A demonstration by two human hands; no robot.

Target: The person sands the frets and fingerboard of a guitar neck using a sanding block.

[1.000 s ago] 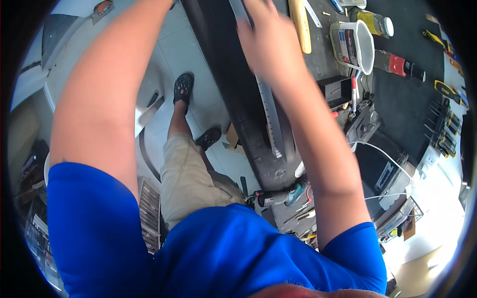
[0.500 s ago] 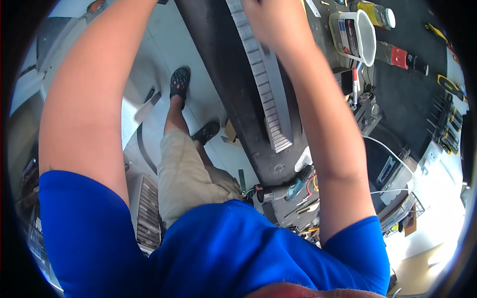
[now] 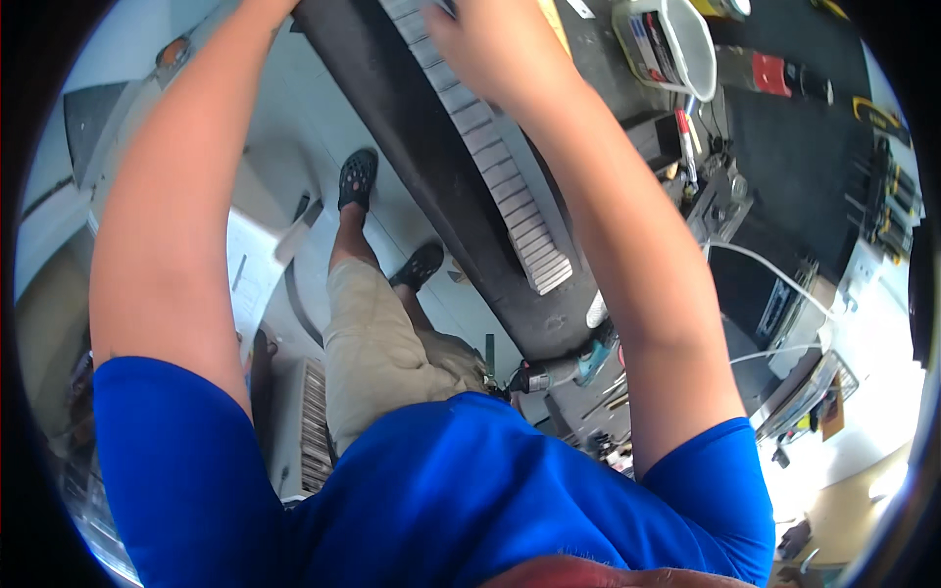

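Note:
A long white strip with evenly spaced slots, which looks like slotted cable duct, lies lengthwise on the black workbench. My right hand is over the strip's far part, fingers curled. A small dark piece shows at those fingers, but the top edge cuts it off and I cannot make it out. My left arm reaches up to the bench's far left corner. Only the wrist edge of my left hand shows, and its fingers are out of the picture.
Right of my right arm are a white tub, a red and black bottle and a red-capped marker. A teal cordless drill lies by the bench's near end. Hand tools hang at far right. My shoes stand on the tiled floor.
The view has shifted, so the bench and tub sit further up and left. My right hand has come further into view, over the slotted strip. My left hand remains at the top edge.

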